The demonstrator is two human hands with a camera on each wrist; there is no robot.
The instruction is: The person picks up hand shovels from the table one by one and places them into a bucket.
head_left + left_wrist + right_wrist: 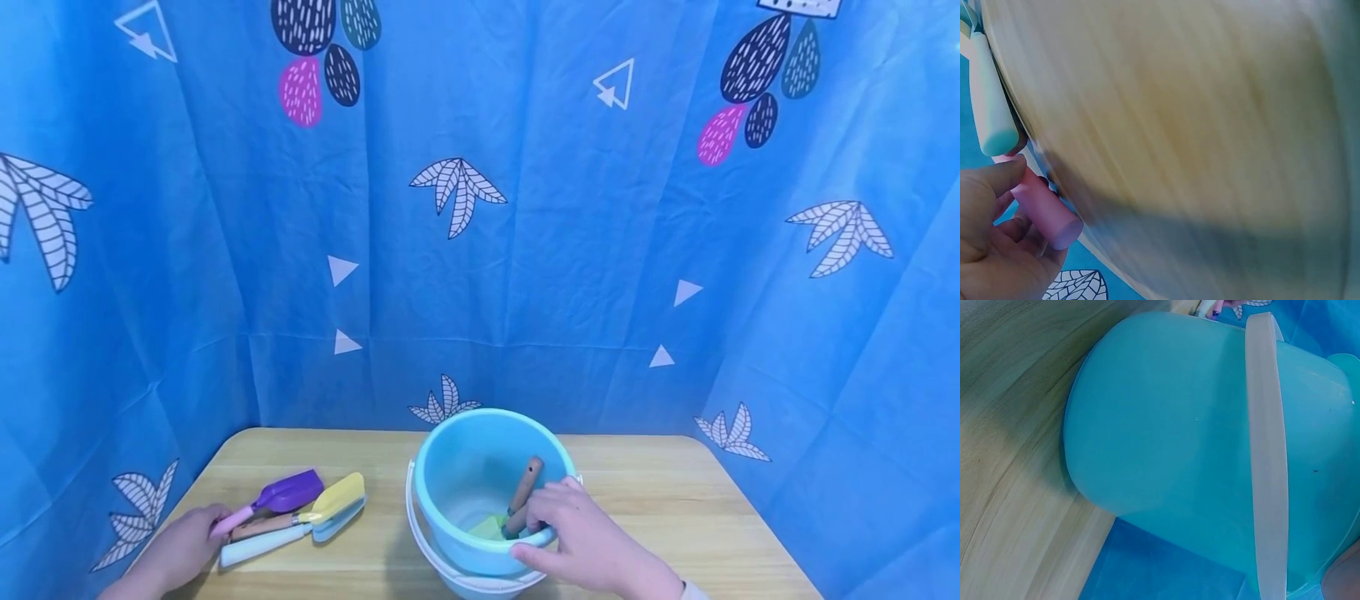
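Note:
My left hand (183,542) pinches the pink handle (1044,209) of a toy shovel with a purple scoop (288,493) at the table's left. Touching or close beside it lie a yellow shovel (339,497) with a wooden handle and a light blue shovel (262,547). My right hand (581,533) grips the near right rim of a light blue bucket (1160,425), fingers over the edge and thumb outside. Inside the bucket, two brown-handled tools (527,483) lean by the right wall, and a yellow-green blade (489,527) shows at the bottom.
The bucket's white carrying handle (1266,456) hangs down around its near side. Everything stands on a light wooden table (637,475) with rounded far corners. A blue patterned curtain (525,275) encloses the back and both sides.

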